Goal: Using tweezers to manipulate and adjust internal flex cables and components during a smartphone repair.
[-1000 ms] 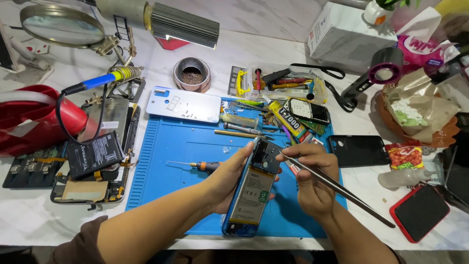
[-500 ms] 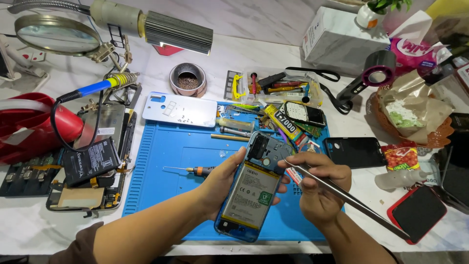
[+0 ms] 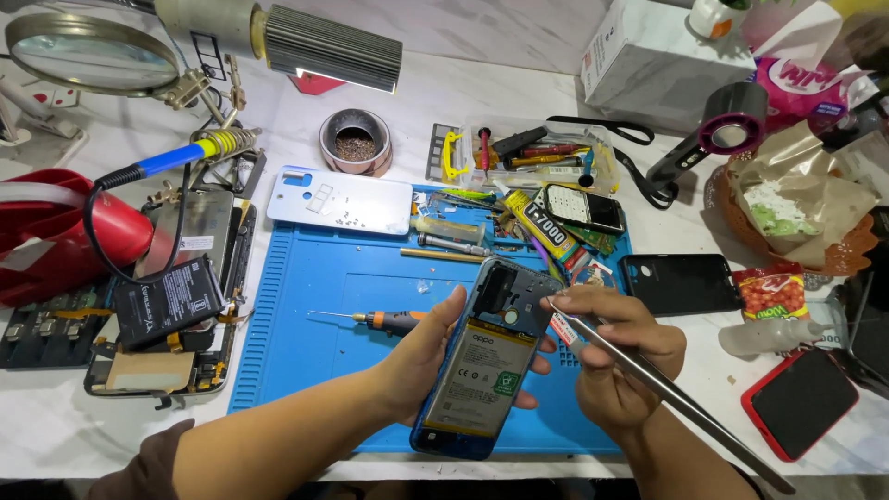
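**Over the blue mat: an opened phone and tweezers**

Above the blue work mat [image 3: 315,278], in the head view, our left hand [image 3: 421,356] wraps around the opened phone [image 3: 486,361], fingers curled behind it, its back cover off and battery showing. Our right hand [image 3: 616,356] pinches long metal tweezers [image 3: 667,393], whose tips meet the phone's upper right edge. An orange-handled screwdriver [image 3: 384,320] lies on the mat just left of the phone. Farther up rest a pale back cover [image 3: 338,199] and a tube of glue [image 3: 537,225]. On the desk [image 3: 482,83] to the right sit a black phone [image 3: 679,282] and a red-cased phone [image 3: 798,403].
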